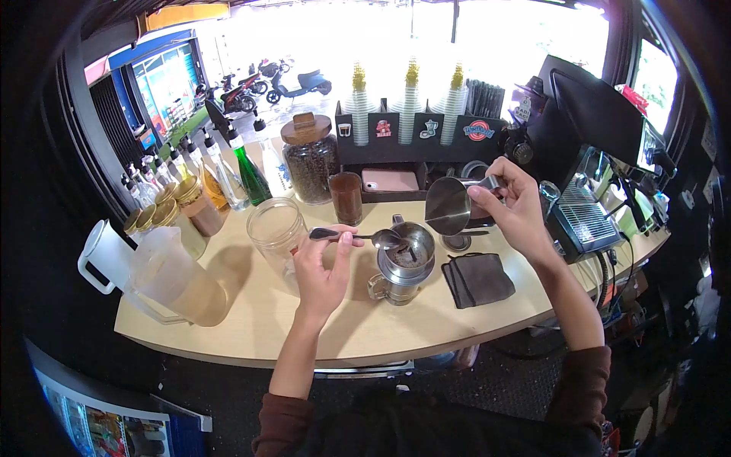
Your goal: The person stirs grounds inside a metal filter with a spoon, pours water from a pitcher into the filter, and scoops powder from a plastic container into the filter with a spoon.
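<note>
My left hand [320, 278] is closed on the handle of a metal spoon [387, 240], its bowl over the rim of a metal drip coffee filter [405, 273]. The filter sits on a glass mug [397, 294], and dark, wet-looking contents show inside it. To the right, my right hand [519, 199] grips the handle of a steel pitcher [448, 207]. That pitcher is tilted with its mouth toward me, raised above the table and close to the filter. A folded dark cloth [480, 280] lies beneath my right forearm. Beside my left hand stands an open glass jar [276, 225].
Pitchers [179, 278], lidded jars [199, 206] and pump bottles [247, 171] crowd the left. Behind stand a glass of brown liquid [346, 199], a coffee bean jar [311, 164] and a black cup holder [384, 148]. An espresso machine [590, 202] is at right.
</note>
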